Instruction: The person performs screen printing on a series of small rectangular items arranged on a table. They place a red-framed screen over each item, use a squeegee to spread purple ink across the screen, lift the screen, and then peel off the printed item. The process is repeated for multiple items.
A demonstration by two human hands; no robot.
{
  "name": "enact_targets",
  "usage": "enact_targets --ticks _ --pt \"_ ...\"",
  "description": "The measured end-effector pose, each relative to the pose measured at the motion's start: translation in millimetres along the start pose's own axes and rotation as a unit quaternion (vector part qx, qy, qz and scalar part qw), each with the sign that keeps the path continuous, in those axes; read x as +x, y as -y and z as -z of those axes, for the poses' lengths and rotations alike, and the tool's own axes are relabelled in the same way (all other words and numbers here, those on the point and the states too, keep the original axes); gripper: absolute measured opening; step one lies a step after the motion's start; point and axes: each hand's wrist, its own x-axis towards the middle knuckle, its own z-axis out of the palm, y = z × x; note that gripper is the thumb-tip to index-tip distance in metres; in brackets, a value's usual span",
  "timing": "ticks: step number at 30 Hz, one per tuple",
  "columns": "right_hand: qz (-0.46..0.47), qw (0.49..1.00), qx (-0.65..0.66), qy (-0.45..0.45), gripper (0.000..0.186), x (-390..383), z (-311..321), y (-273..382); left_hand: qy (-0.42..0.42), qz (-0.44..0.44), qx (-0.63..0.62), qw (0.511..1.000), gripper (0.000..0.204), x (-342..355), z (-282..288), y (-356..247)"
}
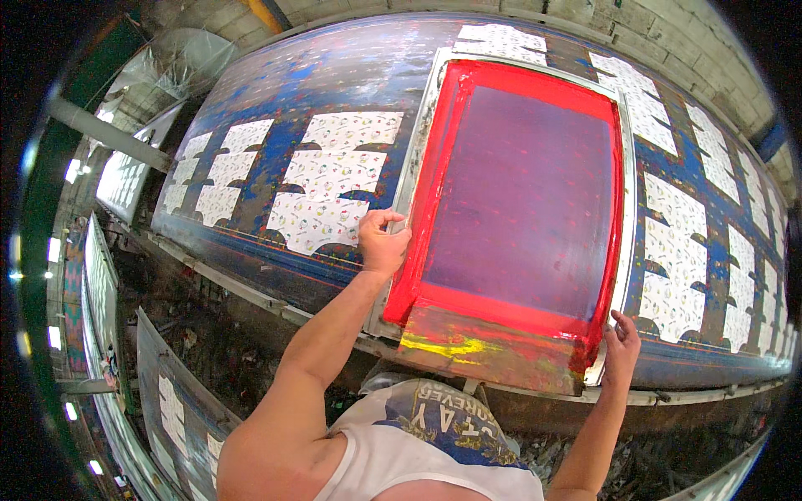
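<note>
A screen-printing frame (628, 209) with pale side bars lies across the long table in front of me. Its dark purple see-through mesh (526, 192) has a red border, wet-looking along the sides. At the near end a brown panel (468, 346) carries yellow and red paint smears. My left hand (384, 242) is closed on the left bar, fingers curled over it. Lower down on the other side, my right hand (621, 346) has its fingers bent round the right bar near the front corner. White printed fabric pieces (330, 179) lie flat left of the frame.
More white printed pieces (672, 259) lie in columns to the right. The paint-stained table (276, 92) has a rail (217, 280) along its near edge. Another table (180, 392) stands behind me at lower left. A block wall (668, 42) runs along the far side.
</note>
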Motion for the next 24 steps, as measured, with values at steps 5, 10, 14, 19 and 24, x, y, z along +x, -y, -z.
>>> enact_targets --ticks 5,10,14,19,24 --pt "-0.048 0.999 0.012 0.016 0.042 0 6 -3 0.022 -0.02 0.073 0.997 0.024 -2 0 0" --pt "0.107 0.97 -0.219 -0.015 0.048 -19 -7 6 0.049 0.026 0.077 0.995 0.022 -3 -3 4" --pt "0.269 0.903 -0.333 0.023 0.055 -79 -39 43 0.057 0.0 0.103 0.993 0.024 -4 -4 5" --pt "0.337 0.833 -0.343 0.273 0.061 -136 -75 85 0.051 0.01 0.121 0.991 0.036 -3 -5 -5" --pt "0.414 0.811 -0.364 0.193 0.055 -134 -86 102 0.133 0.081 0.074 0.985 0.055 24 2 -9"
